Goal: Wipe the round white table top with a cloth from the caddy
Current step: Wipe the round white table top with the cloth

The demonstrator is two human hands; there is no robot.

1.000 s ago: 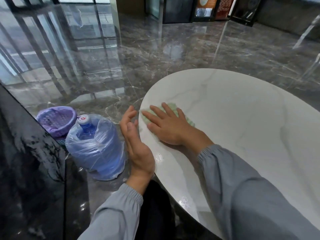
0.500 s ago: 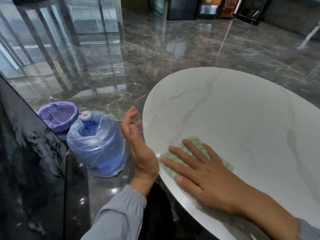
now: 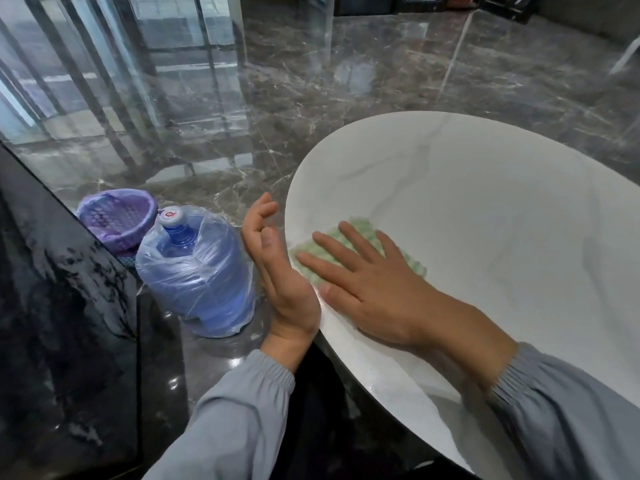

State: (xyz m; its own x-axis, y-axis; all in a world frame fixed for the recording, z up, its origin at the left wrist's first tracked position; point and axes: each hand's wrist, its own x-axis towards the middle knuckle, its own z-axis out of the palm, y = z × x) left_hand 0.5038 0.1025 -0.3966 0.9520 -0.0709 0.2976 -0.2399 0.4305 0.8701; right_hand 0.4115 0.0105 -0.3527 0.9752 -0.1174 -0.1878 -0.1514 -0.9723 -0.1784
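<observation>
I am in the middle of the wiping step: my right hand (image 3: 377,292) lies flat with its fingers straight and spread, pressing the green checked cloth (image 3: 362,226) onto the round white bench (image 3: 485,209), near its left rim at the centre of the frame. The cloth shows between and beyond my fingers and is flattened on the marbled surface. My left hand (image 3: 277,271) holds nothing. It stands edge-on just beside the rim with loose, slightly bent fingers and the palm turned toward the bench, and I cannot tell whether its heel touches the edge. Most of the top stretches away to the right and the upper right, so I judge a good deal of it remains to be covered. The next move calls for sliding the cloth under even pressure across that wide area and keeping it flat so that it does not bunch up or slip off the rim. The caddy is not in view. On the dark marble floor (image 3: 346,98), left of centre, stands a large blue water jug (image 3: 188,268), capped and wrapped in a clear plastic bag, and I cannot read how full it is. Just behind it sits a purple mesh basket (image 3: 116,216) with a purple liner, and I can make out nothing inside it.
</observation>
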